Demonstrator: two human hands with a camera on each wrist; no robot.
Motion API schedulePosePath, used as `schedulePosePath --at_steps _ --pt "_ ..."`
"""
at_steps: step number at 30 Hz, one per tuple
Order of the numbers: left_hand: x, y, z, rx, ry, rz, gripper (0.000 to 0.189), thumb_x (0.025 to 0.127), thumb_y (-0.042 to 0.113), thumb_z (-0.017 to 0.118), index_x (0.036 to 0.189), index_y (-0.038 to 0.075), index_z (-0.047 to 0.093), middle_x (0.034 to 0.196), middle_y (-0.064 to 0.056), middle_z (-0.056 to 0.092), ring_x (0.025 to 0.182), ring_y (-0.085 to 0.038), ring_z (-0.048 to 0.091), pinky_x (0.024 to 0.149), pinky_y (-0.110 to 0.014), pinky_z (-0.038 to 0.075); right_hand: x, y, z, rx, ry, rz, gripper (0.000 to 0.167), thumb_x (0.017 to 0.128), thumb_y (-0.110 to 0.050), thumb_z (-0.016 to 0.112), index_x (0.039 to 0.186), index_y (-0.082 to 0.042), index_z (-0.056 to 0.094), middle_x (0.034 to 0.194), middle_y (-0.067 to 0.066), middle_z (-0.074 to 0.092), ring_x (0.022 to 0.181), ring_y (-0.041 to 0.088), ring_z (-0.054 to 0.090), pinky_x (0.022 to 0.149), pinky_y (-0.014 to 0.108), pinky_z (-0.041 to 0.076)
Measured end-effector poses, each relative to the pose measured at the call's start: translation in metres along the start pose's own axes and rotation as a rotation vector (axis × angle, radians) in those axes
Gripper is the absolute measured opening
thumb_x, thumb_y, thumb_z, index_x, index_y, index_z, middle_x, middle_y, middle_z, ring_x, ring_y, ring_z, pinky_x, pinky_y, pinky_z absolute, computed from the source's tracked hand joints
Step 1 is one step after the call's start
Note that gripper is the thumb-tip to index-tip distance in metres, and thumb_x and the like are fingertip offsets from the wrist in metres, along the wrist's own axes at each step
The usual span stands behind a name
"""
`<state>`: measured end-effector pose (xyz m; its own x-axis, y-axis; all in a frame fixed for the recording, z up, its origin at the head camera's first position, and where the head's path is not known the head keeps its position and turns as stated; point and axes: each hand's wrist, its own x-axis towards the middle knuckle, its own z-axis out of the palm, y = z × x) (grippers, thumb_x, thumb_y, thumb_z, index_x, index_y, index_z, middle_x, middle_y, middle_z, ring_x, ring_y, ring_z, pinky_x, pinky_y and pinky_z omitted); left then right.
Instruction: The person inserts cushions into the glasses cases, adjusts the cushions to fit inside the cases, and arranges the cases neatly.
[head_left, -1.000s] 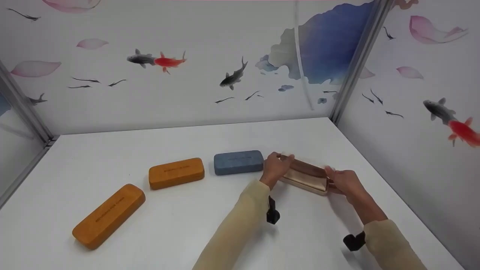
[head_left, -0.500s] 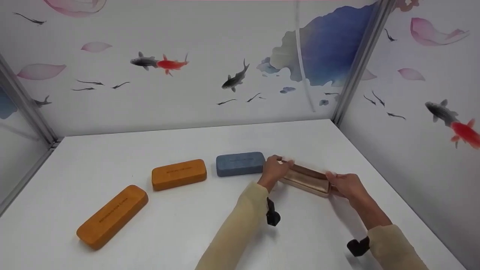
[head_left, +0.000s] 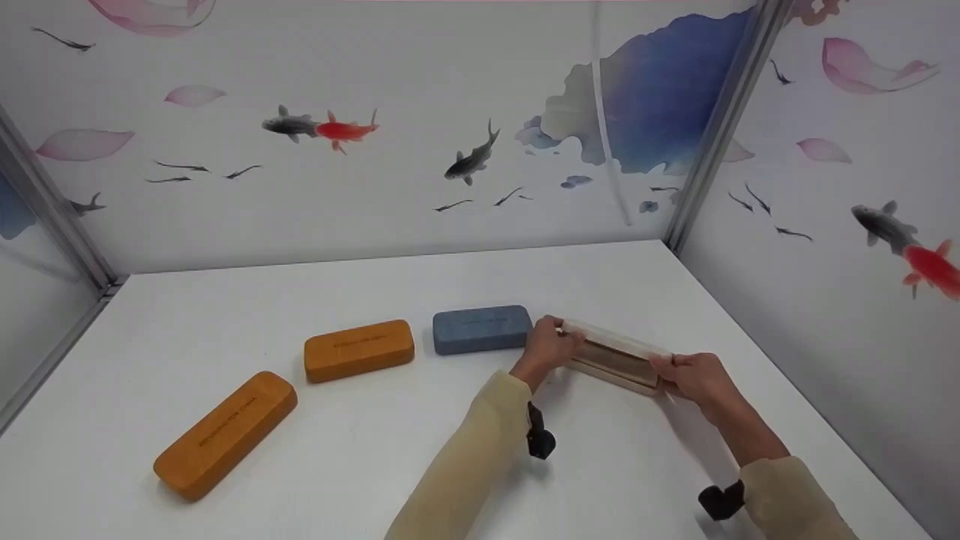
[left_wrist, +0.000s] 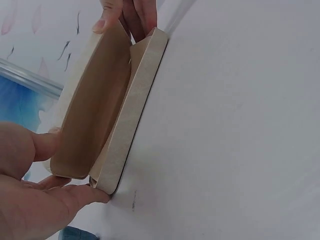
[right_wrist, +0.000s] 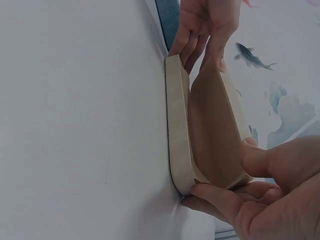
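Note:
A beige glasses case (head_left: 619, 339) lies on the white table at the right, its lid partly raised. The tan inside of the lid (left_wrist: 92, 107) shows in the left wrist view. My left hand (head_left: 551, 345) grips the case's left end, thumb on the lid and fingers at the base. At the other end my right hand (head_left: 701, 375) holds it the same way, its thumb (right_wrist: 252, 157) on the lid's edge. Through the gap, the bottom of the case is mostly hidden.
A closed blue glasses case (head_left: 481, 330) lies just left of my left hand. Farther left are two closed orange cases, one near the middle (head_left: 358, 351) and one nearer the front (head_left: 225, 435). Printed wall panels (head_left: 360, 202) border the table (head_left: 337, 465).
The lid has tipped down toward the base, so its pale outer face now shows in the head view. Both hands keep hold of the case ends. The head view has shifted slightly.

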<state>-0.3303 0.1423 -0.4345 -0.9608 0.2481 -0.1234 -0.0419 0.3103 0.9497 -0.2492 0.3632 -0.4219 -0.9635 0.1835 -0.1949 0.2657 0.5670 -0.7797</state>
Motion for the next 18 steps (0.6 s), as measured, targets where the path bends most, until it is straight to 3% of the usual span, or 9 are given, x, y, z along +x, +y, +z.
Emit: schedulePosePath --at_steps 3,10,15,18 --pt "-0.0002 -0.0023 -0.0010 -0.004 -0.022 0.020 0.043 0.099 0.020 0.062 0.135 -0.001 0.050 0.121 -0.014 0.062 0.104 -0.019 0.061 0.091 -0.034 0.052 0.0010 0.0016 0.0002 0.029 -0.001 0.003 0.057 0.100 -0.033 0.061 0.130 0.014 0.058 0.134 0.030 0.059 0.109 0.017 0.062 0.086 0.025 0.053" --pt "-0.0005 -0.0061 -0.0007 0.023 -0.041 0.027 0.042 0.100 0.020 0.061 0.136 0.001 0.048 0.123 -0.012 0.061 0.106 -0.017 0.057 0.096 -0.035 0.050 0.0017 0.0075 0.0003 0.071 -0.031 0.021 0.070 0.099 -0.036 0.063 0.144 0.012 0.039 0.147 0.035 0.043 0.130 0.032 0.054 0.106 0.043 0.050" --pt "-0.0012 -0.0067 -0.0001 0.029 -0.029 0.013 0.047 0.098 0.025 0.064 0.136 0.000 0.049 0.125 -0.012 0.061 0.110 -0.019 0.057 0.101 -0.039 0.049 0.0019 0.0086 0.0011 0.056 -0.027 0.034 0.075 0.097 -0.039 0.065 0.145 0.012 0.039 0.148 0.035 0.043 0.130 0.033 0.052 0.104 0.041 0.051" --pt "-0.0020 -0.0065 0.0006 0.058 -0.015 0.043 0.049 0.098 0.029 0.065 0.132 -0.001 0.049 0.126 -0.015 0.062 0.110 -0.019 0.058 0.099 -0.039 0.050 0.0019 0.0078 0.0014 0.058 -0.025 0.037 0.076 0.096 -0.041 0.065 0.145 0.012 0.039 0.148 0.035 0.043 0.129 0.033 0.052 0.104 0.041 0.051"
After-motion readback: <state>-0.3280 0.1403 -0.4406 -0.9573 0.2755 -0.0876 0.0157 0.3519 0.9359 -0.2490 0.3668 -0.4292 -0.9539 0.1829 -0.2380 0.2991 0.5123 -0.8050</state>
